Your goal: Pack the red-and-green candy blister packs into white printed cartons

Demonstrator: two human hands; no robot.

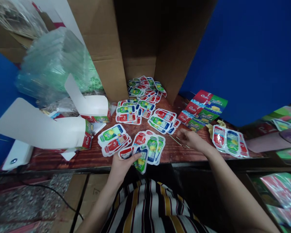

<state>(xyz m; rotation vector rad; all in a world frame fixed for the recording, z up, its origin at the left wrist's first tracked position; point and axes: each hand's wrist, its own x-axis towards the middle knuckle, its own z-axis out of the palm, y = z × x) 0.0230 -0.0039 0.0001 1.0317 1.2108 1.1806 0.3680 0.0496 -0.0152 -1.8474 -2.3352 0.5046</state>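
My left hand is closed, thumb on top, around small bottle-shaped packets in red and green, over the table's front edge. Right behind them lies a fanned stack of Cola and Sprite packets; another stack is to its left. On the right, my right hand rests low over the table with its fingers curled together. Thin yellowish strands lie by its fingertips; what the fingers hold, if anything, I cannot make out. Farther back are more packet stacks.
A loose heap of packets spills from an upright cardboard box. Two open display boxes stand on the left. Printed Cola-Sprite cartons and a packet bundle are at right, near another person's sleeve.
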